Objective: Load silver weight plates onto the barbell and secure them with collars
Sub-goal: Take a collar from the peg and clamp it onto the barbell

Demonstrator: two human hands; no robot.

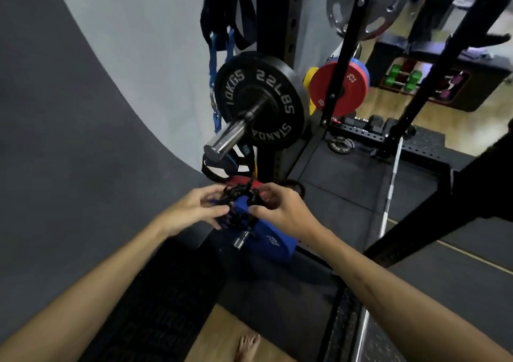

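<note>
Both hands, left hand point(194, 209) and right hand point(280, 211), had their grip clamped on black collars point(238, 206) above the blue plate point(266, 239). Securing seemed underway; next, slide one onto the barbell sleeve point(227, 139).

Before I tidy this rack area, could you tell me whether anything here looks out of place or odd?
Two things stand out. A bare barbell lies loose on the black floor mat beside the rack, and a small black plate lies flat on the floor behind it. Also, the plate on the racked bar is black, not silver.
</note>
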